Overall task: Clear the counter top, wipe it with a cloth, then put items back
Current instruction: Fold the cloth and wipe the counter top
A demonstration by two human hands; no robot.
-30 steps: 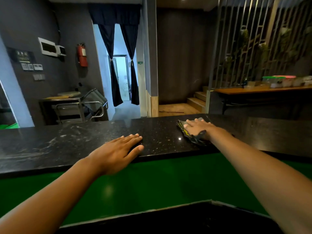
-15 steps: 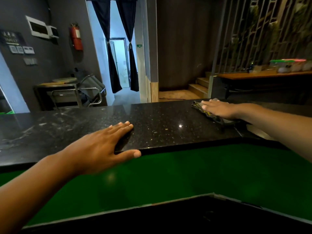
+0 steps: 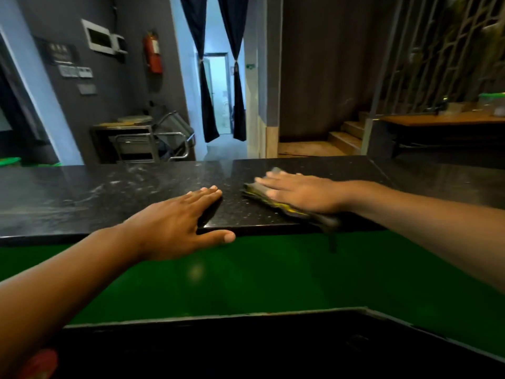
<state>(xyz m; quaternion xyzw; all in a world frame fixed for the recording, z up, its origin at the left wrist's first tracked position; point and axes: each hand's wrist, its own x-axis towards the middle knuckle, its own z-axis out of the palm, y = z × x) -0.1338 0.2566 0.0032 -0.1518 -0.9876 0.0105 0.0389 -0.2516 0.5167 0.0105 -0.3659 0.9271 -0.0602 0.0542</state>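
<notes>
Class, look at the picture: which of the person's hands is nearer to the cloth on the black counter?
Right. The right hand lies flat on the cloth, pressing it to the counter; the left hand rests apart, to the cloth's left.

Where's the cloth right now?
Head view, right of centre: the cloth lies flat on the black counter top near its front edge, pressed under the right hand, with the left hand just beside it.

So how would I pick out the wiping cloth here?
Find the long black counter top. Near its front edge the right hand presses flat on the cloth. It is dark with yellow markings; the left hand holds nothing.
</notes>
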